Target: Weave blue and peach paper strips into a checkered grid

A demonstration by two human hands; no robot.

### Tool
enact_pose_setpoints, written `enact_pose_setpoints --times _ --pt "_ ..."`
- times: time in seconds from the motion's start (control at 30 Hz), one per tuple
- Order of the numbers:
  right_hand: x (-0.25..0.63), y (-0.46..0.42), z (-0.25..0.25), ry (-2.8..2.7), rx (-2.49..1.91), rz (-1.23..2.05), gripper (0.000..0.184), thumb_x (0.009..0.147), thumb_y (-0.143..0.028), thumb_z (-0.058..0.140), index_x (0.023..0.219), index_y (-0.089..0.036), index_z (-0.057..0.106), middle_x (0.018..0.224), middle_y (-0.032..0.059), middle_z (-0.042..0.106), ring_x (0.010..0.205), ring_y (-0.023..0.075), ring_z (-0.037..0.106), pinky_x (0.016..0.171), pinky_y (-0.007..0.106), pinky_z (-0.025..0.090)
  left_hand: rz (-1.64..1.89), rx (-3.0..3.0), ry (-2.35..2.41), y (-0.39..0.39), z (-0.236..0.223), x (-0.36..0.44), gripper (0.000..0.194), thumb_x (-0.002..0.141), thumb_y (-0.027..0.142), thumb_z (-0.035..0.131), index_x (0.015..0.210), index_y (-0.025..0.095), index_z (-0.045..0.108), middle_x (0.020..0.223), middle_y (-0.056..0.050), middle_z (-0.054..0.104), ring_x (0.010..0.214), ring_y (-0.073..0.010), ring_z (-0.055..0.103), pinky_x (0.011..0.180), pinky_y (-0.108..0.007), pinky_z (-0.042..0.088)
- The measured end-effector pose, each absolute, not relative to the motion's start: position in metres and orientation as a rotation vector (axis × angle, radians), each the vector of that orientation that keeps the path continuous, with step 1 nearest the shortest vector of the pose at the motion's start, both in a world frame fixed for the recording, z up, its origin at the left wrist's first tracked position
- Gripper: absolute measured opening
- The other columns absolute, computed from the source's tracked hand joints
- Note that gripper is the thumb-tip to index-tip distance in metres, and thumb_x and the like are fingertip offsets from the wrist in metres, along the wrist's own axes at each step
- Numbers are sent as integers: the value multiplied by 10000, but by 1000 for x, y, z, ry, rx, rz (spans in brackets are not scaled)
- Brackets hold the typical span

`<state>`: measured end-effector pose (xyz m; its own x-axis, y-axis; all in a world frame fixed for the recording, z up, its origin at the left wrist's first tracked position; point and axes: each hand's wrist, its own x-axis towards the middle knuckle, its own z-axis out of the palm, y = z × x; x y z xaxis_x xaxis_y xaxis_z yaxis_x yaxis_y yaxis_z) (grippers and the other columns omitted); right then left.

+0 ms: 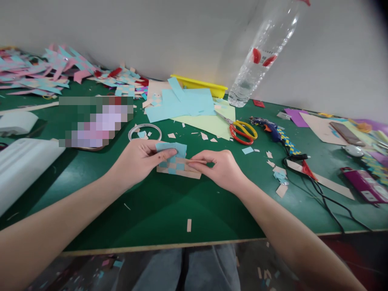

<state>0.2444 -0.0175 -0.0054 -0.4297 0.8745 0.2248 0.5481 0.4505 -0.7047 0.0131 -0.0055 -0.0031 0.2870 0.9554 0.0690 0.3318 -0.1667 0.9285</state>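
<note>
Between my two hands is a small woven paper piece (171, 166), a checker of light blue and pale peach strips. My left hand (142, 159) pinches its blue upper edge, thumb in front and fingers behind. At the right end, my right hand (220, 167) is closed in a pinch on a peach paper strip (194, 161) that runs into the weave. Another peach strip end sticks out below those fingers. The piece is held over the green tabletop (163, 214). Behind my left hand lies a roll of tape (144, 132).
Scissors (245, 131) with red and yellow handles lie beyond my right hand, by blue paper sheets (188, 103). A plastic bottle (257, 60) stands behind. At right are a glue gun (269, 128) and its black cable (324, 198). Woven paper pieces (45, 72) heap at left.
</note>
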Motion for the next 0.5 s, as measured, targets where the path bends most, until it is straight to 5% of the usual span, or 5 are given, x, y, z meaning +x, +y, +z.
enact_pose_setpoints --times 0.5 --pt "243 -18 -5 -2126 -1164 759 137 893 -323 646 878 -229 745 849 -14 768 743 138 710 697 233 529 950 1689 1152 -3 -12 14 207 824 402 691 849 226 797 705 -3 737 605 -142 633 557 -245 522"
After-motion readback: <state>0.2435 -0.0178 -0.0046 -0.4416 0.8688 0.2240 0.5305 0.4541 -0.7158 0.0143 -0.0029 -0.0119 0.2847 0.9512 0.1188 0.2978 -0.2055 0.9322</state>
